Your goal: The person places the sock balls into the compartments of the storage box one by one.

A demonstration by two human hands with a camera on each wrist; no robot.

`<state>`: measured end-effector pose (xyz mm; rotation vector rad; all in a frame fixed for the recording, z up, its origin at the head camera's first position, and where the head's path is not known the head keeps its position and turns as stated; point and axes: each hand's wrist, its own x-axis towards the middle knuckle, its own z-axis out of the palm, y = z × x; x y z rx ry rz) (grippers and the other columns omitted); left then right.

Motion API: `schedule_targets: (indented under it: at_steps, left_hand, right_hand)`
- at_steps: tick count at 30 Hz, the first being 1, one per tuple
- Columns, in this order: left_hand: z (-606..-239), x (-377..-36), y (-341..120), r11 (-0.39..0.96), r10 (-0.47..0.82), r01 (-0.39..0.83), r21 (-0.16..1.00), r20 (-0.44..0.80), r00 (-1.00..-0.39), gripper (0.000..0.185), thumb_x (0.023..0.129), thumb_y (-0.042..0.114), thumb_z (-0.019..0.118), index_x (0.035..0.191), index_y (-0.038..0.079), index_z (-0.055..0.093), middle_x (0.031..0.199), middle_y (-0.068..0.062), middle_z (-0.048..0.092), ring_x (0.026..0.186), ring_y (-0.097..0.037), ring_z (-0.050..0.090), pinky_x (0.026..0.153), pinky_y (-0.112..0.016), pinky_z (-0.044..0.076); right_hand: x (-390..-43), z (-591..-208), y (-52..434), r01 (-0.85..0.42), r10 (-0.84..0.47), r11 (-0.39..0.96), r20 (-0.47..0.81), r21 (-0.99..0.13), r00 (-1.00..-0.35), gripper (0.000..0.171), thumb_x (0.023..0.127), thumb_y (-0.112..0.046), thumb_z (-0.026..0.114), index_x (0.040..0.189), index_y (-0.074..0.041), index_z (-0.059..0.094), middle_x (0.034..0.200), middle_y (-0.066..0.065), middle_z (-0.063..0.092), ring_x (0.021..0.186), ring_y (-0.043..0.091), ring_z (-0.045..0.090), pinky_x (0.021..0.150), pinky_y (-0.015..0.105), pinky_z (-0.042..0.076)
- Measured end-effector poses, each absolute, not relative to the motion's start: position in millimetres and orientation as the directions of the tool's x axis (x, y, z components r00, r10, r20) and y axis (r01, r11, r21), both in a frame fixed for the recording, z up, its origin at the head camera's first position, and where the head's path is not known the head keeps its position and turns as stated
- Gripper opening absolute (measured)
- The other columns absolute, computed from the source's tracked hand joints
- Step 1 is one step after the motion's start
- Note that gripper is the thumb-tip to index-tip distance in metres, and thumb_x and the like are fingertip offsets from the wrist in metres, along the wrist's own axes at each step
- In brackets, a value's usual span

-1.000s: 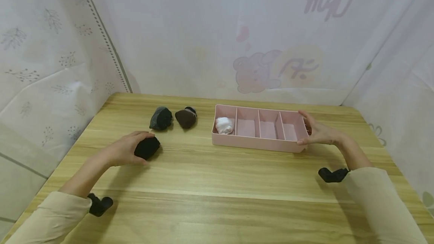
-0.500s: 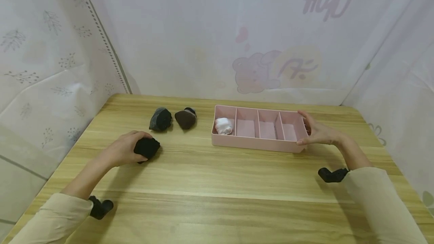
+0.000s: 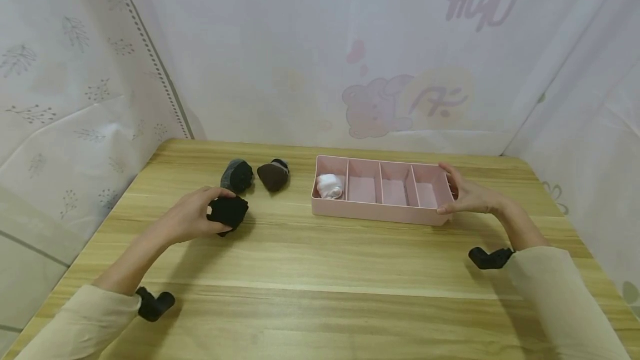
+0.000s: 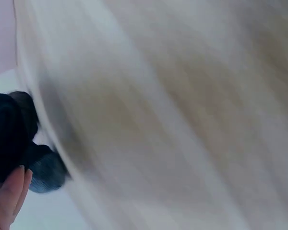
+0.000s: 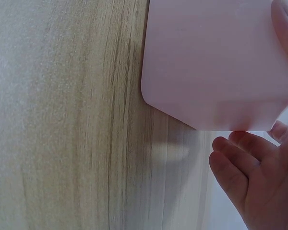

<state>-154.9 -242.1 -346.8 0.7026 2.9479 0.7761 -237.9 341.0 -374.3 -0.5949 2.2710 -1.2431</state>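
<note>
In the head view my left hand [image 3: 192,216] pinches a black balled-up pair of socks [image 3: 229,213] between thumb and fingers, seemingly just above the table. The left wrist view shows the same black socks [image 4: 7,139] at its left edge, beside my fingertips. Behind them lie a grey-and-black sock ball [image 3: 237,175] and a brown one [image 3: 273,175]. My right hand [image 3: 472,193] grips the right end of a pink divided box [image 3: 377,213], thumb at the front corner, fingers at the back. A white sock ball [image 3: 330,186] sits in the box's leftmost compartment.
Everything stands on a wooden table [image 3: 320,271]. Pale printed cloth [image 3: 280,43] hangs along the back and both sides. A black camera mount sticks out at each wrist, by the beige sleeves.
My left hand has closed on the black socks and moved them slightly right and up, now close to the grey-and-black ball. The right hand and the box have stayed put.
</note>
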Motion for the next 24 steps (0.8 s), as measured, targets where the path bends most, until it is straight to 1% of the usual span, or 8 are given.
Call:
schedule_targets:
  at_steps: [5, 8, 14, 16, 18, 22, 24]
  left_hand:
    - [-337.4, -156.5, -225.9, 0.761, 0.399, 0.39, 0.518, 0.101, -0.912, 0.058, 0.068, 0.014, 0.083, 0.119, 0.003, 0.058, 0.108, -0.019, 0.062, 0.091, -0.028, 0.059, 0.073, -0.04, 0.048]
    - [-335.4, -158.6, -217.0, 0.753, 0.379, 0.375, 0.541, 0.109, -0.919, 0.059, 0.068, 0.013, 0.083, 0.12, 0.003, 0.057, 0.107, -0.018, 0.062, 0.092, -0.029, 0.059, 0.075, -0.043, 0.048]
    - [-331.7, -166.9, -196.5, 0.7, 0.367, 0.366, 0.613, 0.13, -0.921, 0.061, 0.07, 0.008, 0.081, 0.125, 0.003, 0.055, 0.115, -0.018, 0.059, 0.1, -0.033, 0.06, 0.08, -0.047, 0.051]
    - [-329.3, -170.8, -187.8, 0.69, 0.366, 0.371, 0.621, 0.141, -0.92, 0.062, 0.071, 0.009, 0.081, 0.126, 0.004, 0.054, 0.118, -0.018, 0.058, 0.102, -0.033, 0.06, 0.081, -0.046, 0.052]
    - [-326.7, -174.8, -178.1, 0.682, 0.37, 0.383, 0.623, 0.158, -0.916, 0.063, 0.071, 0.011, 0.082, 0.127, 0.005, 0.055, 0.118, -0.017, 0.058, 0.1, -0.031, 0.06, 0.08, -0.045, 0.052]
    - [-321.9, -182.4, -157.0, 0.636, 0.396, 0.432, 0.64, 0.21, -0.894, 0.063, 0.069, 0.009, 0.082, 0.126, 0.003, 0.055, 0.118, -0.018, 0.06, 0.097, -0.03, 0.062, 0.077, -0.043, 0.053]
    - [-320.6, -186.4, -146.7, 0.614, 0.405, 0.445, 0.652, 0.223, -0.886, 0.063, 0.069, 0.008, 0.082, 0.125, 0.002, 0.055, 0.118, -0.017, 0.061, 0.098, -0.03, 0.062, 0.078, -0.043, 0.053]
  right_hand:
    - [-236.9, -373.6, 340.8, -0.138, -0.574, 0.499, -0.207, -0.855, -0.792, 0.112, 0.077, -0.004, 0.073, 0.146, -0.003, -0.015, 0.144, 0.036, 0.016, 0.127, 0.05, 0.03, 0.091, 0.027, 0.043]
    - [-236.7, -373.6, 340.8, -0.136, -0.573, 0.5, -0.209, -0.855, -0.793, 0.112, 0.077, -0.004, 0.073, 0.146, -0.003, -0.015, 0.144, 0.036, 0.015, 0.127, 0.051, 0.03, 0.092, 0.027, 0.043]
    - [-236.5, -373.3, 341.0, -0.137, -0.575, 0.5, -0.21, -0.855, -0.791, 0.113, 0.077, -0.005, 0.073, 0.146, -0.004, -0.016, 0.145, 0.037, 0.014, 0.128, 0.051, 0.028, 0.091, 0.024, 0.043]
    - [-236.6, -373.2, 341.1, -0.141, -0.577, 0.499, -0.207, -0.855, -0.79, 0.112, 0.077, -0.005, 0.073, 0.146, -0.003, -0.016, 0.145, 0.037, 0.013, 0.128, 0.052, 0.028, 0.091, 0.025, 0.042]
    - [-236.6, -373.2, 341.2, -0.145, -0.578, 0.501, -0.204, -0.853, -0.79, 0.112, 0.077, -0.005, 0.073, 0.146, -0.003, -0.016, 0.145, 0.037, 0.013, 0.128, 0.052, 0.028, 0.092, 0.028, 0.042]
    - [-236.3, -372.7, 340.7, -0.151, -0.575, 0.502, -0.198, -0.852, -0.793, 0.112, 0.076, -0.004, 0.073, 0.146, -0.002, -0.015, 0.144, 0.037, 0.015, 0.126, 0.051, 0.03, 0.093, 0.031, 0.043]
    - [-236.4, -372.6, 340.2, -0.151, -0.578, 0.498, -0.197, -0.854, -0.792, 0.112, 0.076, -0.003, 0.073, 0.146, -0.003, -0.015, 0.143, 0.037, 0.016, 0.125, 0.051, 0.032, 0.092, 0.033, 0.044]
